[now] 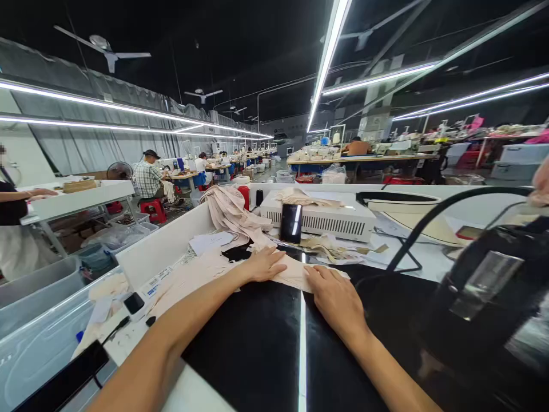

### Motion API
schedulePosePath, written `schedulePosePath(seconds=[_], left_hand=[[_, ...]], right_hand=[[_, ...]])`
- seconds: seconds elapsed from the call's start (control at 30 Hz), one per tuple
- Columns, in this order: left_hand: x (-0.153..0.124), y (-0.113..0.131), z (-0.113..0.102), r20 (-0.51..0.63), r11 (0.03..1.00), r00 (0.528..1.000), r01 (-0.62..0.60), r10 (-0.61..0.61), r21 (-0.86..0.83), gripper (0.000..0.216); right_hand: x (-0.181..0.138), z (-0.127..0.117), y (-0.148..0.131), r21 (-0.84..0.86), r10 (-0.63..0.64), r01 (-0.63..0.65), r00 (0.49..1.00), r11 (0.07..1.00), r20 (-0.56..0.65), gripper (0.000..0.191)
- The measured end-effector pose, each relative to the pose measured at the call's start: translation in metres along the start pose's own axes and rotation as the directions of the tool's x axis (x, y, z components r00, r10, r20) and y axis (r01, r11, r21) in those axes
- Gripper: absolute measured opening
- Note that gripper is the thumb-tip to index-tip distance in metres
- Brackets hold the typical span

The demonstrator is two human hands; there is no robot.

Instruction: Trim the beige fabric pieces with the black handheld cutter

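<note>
A pale pink-beige fabric piece [294,276] lies on the glossy black work surface [257,343]. My left hand [263,265] rests flat over its left end, fingers outstretched and thumb apart. Over the right part, my right hand [337,294] presses down with its fingertips, the fingers a little bent and lying on the cloth. To the left of my left hand spreads a heap of similar cut pieces [189,280]. Long strips of the same fabric [231,212] are piled behind it. A phone [291,223] stands upright just beyond my hands.
A white vented box [321,214] carries more fabric at the back. On the right, a blurred black bag-like object [493,297] with a curved handle stands close by. A cream-colored round bin [412,214] sits behind it. Co-workers sit at sewing tables farther off.
</note>
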State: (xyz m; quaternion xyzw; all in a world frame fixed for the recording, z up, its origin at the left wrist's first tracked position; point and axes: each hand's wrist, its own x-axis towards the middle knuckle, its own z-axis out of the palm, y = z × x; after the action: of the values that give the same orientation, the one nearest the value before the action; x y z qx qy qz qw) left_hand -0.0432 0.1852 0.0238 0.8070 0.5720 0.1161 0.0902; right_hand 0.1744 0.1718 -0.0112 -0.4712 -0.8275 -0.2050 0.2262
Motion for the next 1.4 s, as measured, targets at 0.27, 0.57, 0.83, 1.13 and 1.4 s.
schedulePosePath(seconds=[0.27, 0.57, 0.83, 1.13, 1.4], left_hand=[[-0.068, -0.066, -0.072, -0.113, 0.971, 0.966, 0.237, -0.232, 0.040, 0.033], [-0.110, -0.126, -0.064, -0.101, 0.831, 0.827, 0.556, -0.553, 0.002, 0.035], [-0.107, -0.145, -0.051, -0.087, 0.750, 0.750, 0.634, -0.656, -0.190, 0.036], [-0.111, -0.137, -0.056, -0.181, 0.807, 0.793, 0.536, -0.582, -0.248, 0.036], [-0.115, -0.119, -0.065, -0.208, 0.907, 0.883, 0.401, -0.420, -0.131, 0.034]], right_hand=[[0.003, 0.013, 0.004, 0.023, -0.088, 0.092, 0.988, 0.996, -0.129, 0.041], [0.004, 0.020, 0.006, 0.032, -0.149, 0.158, 0.969, 0.987, -0.195, 0.037], [0.004, 0.023, 0.007, 0.079, -0.183, 0.200, 0.966, 0.977, -0.182, 0.038], [0.006, 0.024, 0.008, 0.133, -0.211, 0.233, 0.964, 0.963, -0.165, 0.040], [0.006, 0.026, 0.006, 0.178, -0.212, 0.242, 0.962, 0.954, -0.175, 0.040]])
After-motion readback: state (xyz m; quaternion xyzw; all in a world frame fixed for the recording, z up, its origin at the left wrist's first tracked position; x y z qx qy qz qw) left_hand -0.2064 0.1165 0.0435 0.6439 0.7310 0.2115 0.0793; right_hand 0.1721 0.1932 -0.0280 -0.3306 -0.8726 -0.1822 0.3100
